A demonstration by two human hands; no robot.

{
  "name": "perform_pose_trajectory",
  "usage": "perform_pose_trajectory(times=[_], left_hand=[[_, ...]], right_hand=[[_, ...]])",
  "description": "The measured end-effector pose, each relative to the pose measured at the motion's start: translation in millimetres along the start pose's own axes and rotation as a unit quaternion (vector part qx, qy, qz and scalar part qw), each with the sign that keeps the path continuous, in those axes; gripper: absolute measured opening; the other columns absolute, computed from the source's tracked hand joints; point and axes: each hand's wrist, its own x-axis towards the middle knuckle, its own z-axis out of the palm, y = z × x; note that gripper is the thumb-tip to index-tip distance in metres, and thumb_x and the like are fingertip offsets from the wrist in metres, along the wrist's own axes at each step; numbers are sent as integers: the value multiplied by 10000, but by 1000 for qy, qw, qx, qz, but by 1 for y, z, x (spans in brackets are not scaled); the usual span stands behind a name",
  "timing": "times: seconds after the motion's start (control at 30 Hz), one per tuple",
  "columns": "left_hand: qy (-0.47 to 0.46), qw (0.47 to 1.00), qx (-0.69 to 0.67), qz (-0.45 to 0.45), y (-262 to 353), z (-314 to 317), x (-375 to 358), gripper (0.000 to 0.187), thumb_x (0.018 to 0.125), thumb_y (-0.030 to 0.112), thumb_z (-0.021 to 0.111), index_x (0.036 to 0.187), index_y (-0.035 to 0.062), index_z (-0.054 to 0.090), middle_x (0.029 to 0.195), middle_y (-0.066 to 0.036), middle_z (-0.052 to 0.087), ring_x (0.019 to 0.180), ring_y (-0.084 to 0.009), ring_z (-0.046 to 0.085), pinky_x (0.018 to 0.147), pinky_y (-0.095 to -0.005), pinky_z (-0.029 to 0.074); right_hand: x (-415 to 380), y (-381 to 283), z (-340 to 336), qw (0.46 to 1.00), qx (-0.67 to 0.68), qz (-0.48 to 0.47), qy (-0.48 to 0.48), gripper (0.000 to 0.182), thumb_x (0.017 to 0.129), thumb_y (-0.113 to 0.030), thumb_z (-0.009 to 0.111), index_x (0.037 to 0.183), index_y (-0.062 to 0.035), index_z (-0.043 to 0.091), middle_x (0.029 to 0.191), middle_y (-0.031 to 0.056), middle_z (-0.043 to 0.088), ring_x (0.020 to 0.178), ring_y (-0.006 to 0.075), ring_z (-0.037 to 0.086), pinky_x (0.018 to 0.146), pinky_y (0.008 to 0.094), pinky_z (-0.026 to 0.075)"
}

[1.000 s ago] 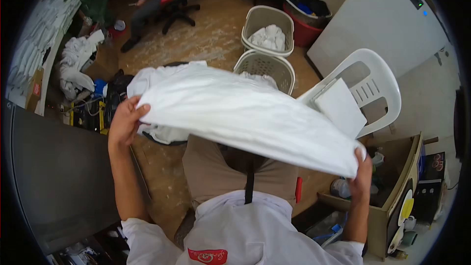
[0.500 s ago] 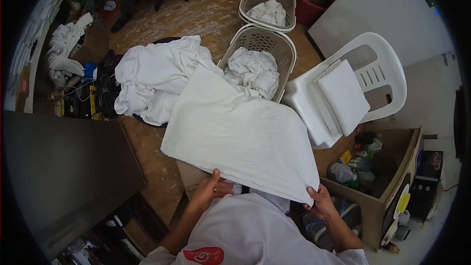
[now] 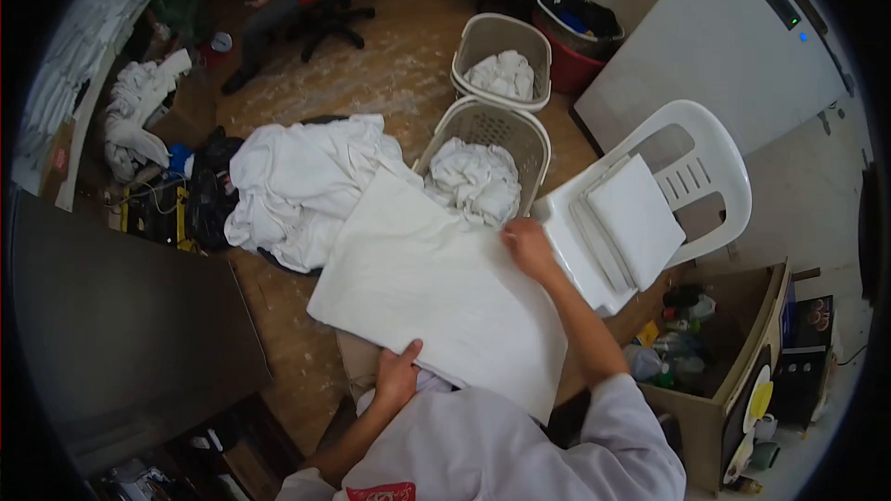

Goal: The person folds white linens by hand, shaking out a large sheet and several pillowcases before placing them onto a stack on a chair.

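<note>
A flat white cloth [image 3: 436,288], apparently folded, spreads in front of my body. At its near edge, my left hand [image 3: 397,376] is closed, thumb on top and fingers hidden beneath the fabric. My right hand [image 3: 529,246] reaches out to the far right edge of the cloth, with its curled fingers closed on it and the fingertips partly hidden. Beyond the left part of the cloth lies a loose heap of white cloths [image 3: 302,181]. Just past the right hand, a crumpled white bundle [image 3: 473,176] fills a beige basket [image 3: 536,134].
On the right, a white plastic chair [image 3: 719,139] bears a stack of folded white cloths [image 3: 636,218]. A second basket [image 3: 469,37] stands farther back. A box of bottles [image 3: 761,325] is at lower right, a dark cabinet [image 3: 139,306] at left. A person [image 3: 278,0] sits at the back.
My right hand has moved from the cloth's near right corner up to its far right edge. The left hand stays at the near edge. The view has tilted upward.
</note>
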Motion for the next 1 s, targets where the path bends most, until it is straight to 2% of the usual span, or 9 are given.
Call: perform_pose_trajectory(times=[0.13,0.23,0.37,0.47,0.57,0.67,0.77,0.87,1.0], left_hand=[[38,998,55,3,4,-5,-13,337,882,32,622,1193,-26,506,1104,-116,614,1011,-209,596,861,-349,496],[4,997,80,20,16,-16,-19,353,877,16,620,1209,-26,506,1121,-107,615,1009,-209,598,877,-345,492],[-22,978,183,97,40,2,-23,373,859,34,653,1210,-25,543,1141,-81,624,1017,-165,577,893,-302,462],[-59,928,309,201,101,36,-23,287,856,83,678,1093,-65,609,1023,-73,663,907,-119,584,827,-279,473],[-137,897,293,301,173,90,-38,334,859,152,703,1107,-57,624,1006,-60,673,914,-108,592,841,-269,474],[-208,896,220,324,225,113,-37,309,860,127,684,1099,-58,621,982,-74,680,876,-122,626,809,-277,491],[-220,898,161,345,247,115,-48,304,877,158,663,1086,-60,627,974,-76,684,864,-128,631,801,-273,489],[-146,899,156,383,232,87,-53,332,880,201,664,1088,-56,632,973,-74,683,851,-118,623,796,-263,478],[-40,888,399,226,174,-25,-66,275,827,164,717,1026,-22,681,1139,-92,625,1035,-161,566,938,-309,413]], right_hand=[[67,46,118,964,0,152,-218,630,928,-597,394,967,-24,653,981,232,656,960,386,608,888,455,450],[90,41,124,898,75,186,-393,768,884,-699,362,991,-2,665,1038,242,654,1032,379,599,914,441,437],[119,68,114,956,112,140,-234,819,876,-685,422,977,88,672,1080,265,643,1057,356,596,935,426,422],[153,47,-18,946,179,210,-169,868,877,-697,414,1222,89,545,1211,262,579,1117,286,549,945,395,418],[159,21,-130,894,293,327,93,901,901,-721,272,1201,73,571,1101,217,639,1090,306,552,942,419,409],[117,0,-237,940,229,215,129,724,936,-658,333,858,2,621,773,49,556,745,159,479,704,326,417],[44,-34,-270,913,353,70,194,414,978,-414,488,949,-12,585,854,-1,559,784,88,484,727,257,416],[-46,-42,-255,942,291,69,155,309,896,-309,605,977,-11,596,858,-5,561,791,95,486,749,261,420],[-176,-82,-175,857,448,243,78,245,809,-141,711,981,-10,598,1086,40,558,1026,144,503,930,307,382]])
